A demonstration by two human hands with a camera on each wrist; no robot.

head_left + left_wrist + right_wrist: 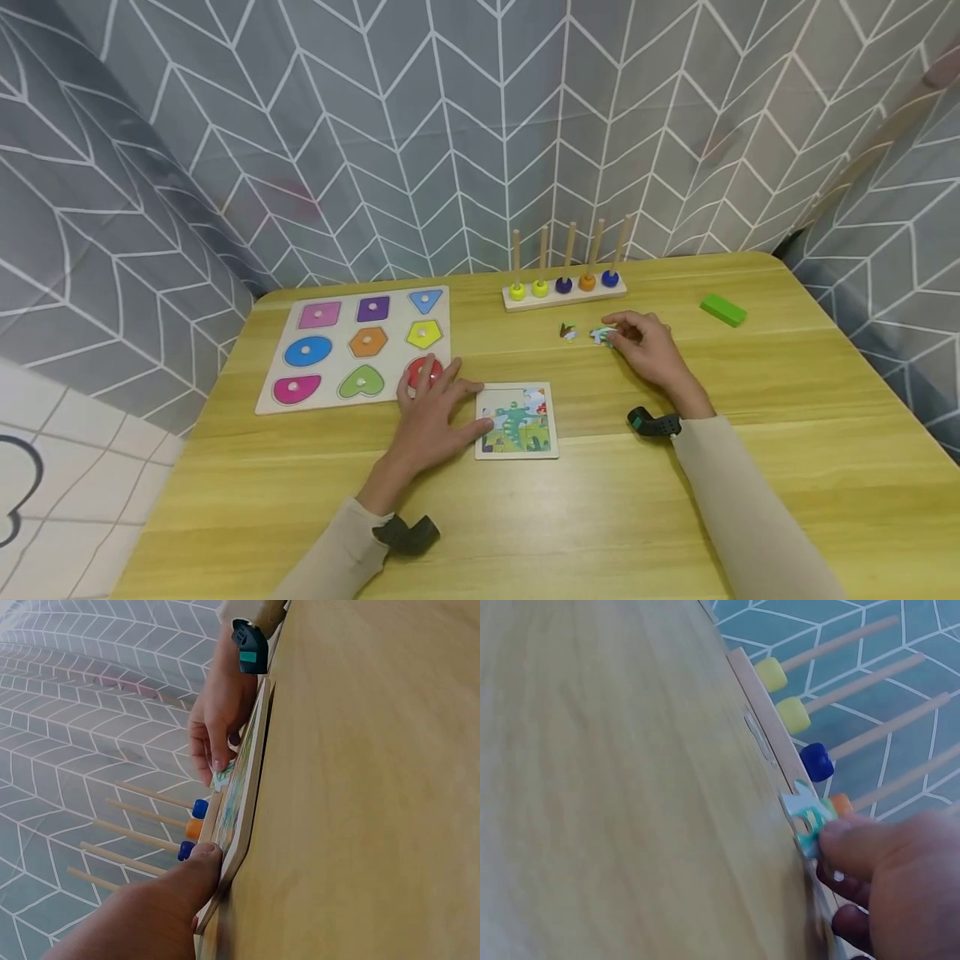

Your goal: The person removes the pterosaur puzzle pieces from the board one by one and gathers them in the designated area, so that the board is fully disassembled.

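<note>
A small square jigsaw puzzle [517, 423] with a green dinosaur picture lies in a wooden frame, with a bare gap at its upper left. My left hand [431, 417] rests at the frame's left side, fingers spread, the thumb touching the edge and other fingertips over the shape board. With thumb and fingers my right hand [647, 348] pinches a puzzle piece [808, 817] in white and green, right of the frame. Another puzzle piece [568, 332], brown, green and pale blue, lies to its left on the table.
Behind the pieces stands a peg rack [529, 300] with upright rods and coloured beads. A shape board [337, 348] with knobbed pieces lies at the left. A green block [723, 310] sits far right on the wooden table [600, 517]. A patterned curtain [465, 125] hangs behind.
</note>
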